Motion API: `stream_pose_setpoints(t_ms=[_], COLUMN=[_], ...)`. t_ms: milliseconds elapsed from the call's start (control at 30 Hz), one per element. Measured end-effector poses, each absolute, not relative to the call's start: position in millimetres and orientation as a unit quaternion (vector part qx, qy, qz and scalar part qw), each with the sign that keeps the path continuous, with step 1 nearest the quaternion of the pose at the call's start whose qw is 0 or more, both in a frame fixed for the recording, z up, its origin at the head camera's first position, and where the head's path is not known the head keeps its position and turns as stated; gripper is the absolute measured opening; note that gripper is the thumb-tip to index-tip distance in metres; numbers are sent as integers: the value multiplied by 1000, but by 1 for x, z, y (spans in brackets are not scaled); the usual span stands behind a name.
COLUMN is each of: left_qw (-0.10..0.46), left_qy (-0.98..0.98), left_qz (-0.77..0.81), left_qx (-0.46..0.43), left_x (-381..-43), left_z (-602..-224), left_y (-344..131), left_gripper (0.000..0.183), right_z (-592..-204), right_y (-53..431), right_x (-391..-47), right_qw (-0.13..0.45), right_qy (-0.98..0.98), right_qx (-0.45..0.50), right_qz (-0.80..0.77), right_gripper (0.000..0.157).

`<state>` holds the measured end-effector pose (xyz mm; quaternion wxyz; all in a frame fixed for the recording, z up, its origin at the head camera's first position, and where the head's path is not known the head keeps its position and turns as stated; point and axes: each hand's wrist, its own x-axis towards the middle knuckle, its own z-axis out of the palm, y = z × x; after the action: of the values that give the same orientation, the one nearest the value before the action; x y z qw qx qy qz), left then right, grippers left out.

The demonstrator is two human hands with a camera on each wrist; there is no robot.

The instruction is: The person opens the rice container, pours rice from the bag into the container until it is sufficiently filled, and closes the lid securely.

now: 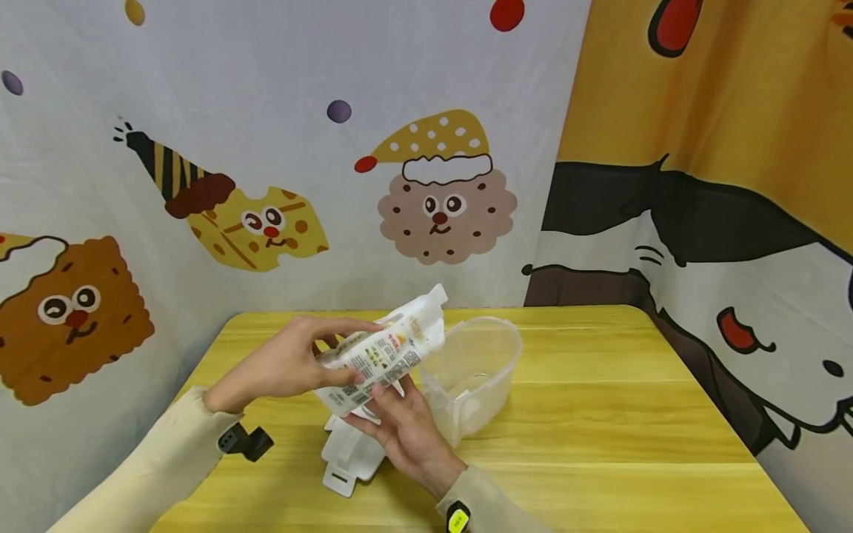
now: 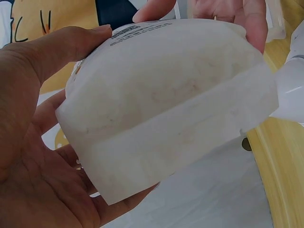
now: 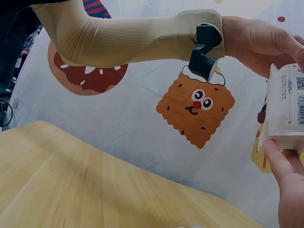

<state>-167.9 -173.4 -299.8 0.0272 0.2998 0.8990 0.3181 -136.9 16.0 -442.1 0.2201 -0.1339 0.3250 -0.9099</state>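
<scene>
A white printed packet [image 1: 393, 348] is held up tilted above the table, in front of the clear bin. My left hand [image 1: 293, 363] grips its left part, with the fingers over the far edge and the thumb on the printed face. From below, my right hand [image 1: 415, 437] holds the lower edge, its thumb against the print. In the left wrist view the plain flat end of the packet [image 2: 166, 114] faces the camera, and its contents cannot be made out. Its barcode side shows in the right wrist view, where the packet [image 3: 285, 111] is cut off by the frame.
A clear plastic bin [image 1: 489, 392] with an open top stands right of the packet. Partly under the hands lies a white plastic piece [image 1: 353, 451] with a slotted tab. The wooden table [image 1: 600, 414] meets a cartoon-printed cloth [image 1: 300, 133] at the back.
</scene>
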Motion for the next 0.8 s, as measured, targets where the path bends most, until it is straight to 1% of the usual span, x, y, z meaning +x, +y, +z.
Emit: stream_pose_setpoints(t_ms=[200, 433, 800], left_qw=[33, 59, 69], left_qy=[897, 895, 890], left_qz=[314, 313, 306], left_qx=[309, 314, 331], left_x=[-171, -176, -180], left_z=[-296, -290, -282], left_y=[-170, -168, -164], left_gripper=[61, 59, 58], right_z=[-442, -441, -439], right_y=[16, 17, 17], right_x=[-138, -138, -138], right_qw=[221, 224, 232], right_qy=[319, 301, 283], right_qx=[-135, -148, -149], right_qz=[-912, -915, -919], right_gripper=[63, 62, 59])
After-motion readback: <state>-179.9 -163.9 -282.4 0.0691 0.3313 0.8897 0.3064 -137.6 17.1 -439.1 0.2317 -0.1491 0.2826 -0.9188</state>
